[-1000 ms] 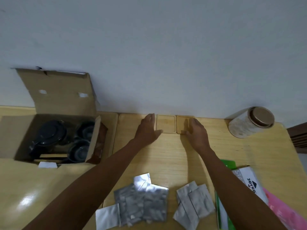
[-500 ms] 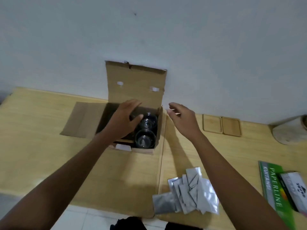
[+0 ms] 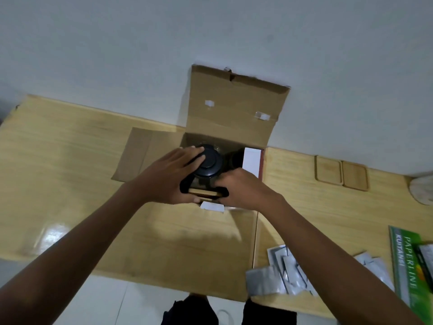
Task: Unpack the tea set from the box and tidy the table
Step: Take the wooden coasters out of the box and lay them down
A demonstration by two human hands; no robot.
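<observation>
An open cardboard box (image 3: 234, 109) stands against the wall, its lid flap upright. Over its opening sits a dark glass teapot (image 3: 208, 165) with a round black lid and a wooden-trimmed handle at its near side. My left hand (image 3: 168, 177) grips the teapot's left side, fingers reaching onto the lid. My right hand (image 3: 241, 188) holds its right side near the handle. The rest of the box's inside is dark and mostly hidden. Two small wooden trays (image 3: 341, 172) lie side by side against the wall to the right.
Several silver foil sachets (image 3: 283, 268) lie at the table's near right. A green "Paperline" pack (image 3: 410, 266) sits at the right edge. A pale jar (image 3: 421, 188) is partly cut off at far right. A side flap (image 3: 145, 153) lies flat left of the box.
My hands left the two wooden trays and moved left to the box. Half a second ago they were reaching in; now both hold the teapot at the opening.
</observation>
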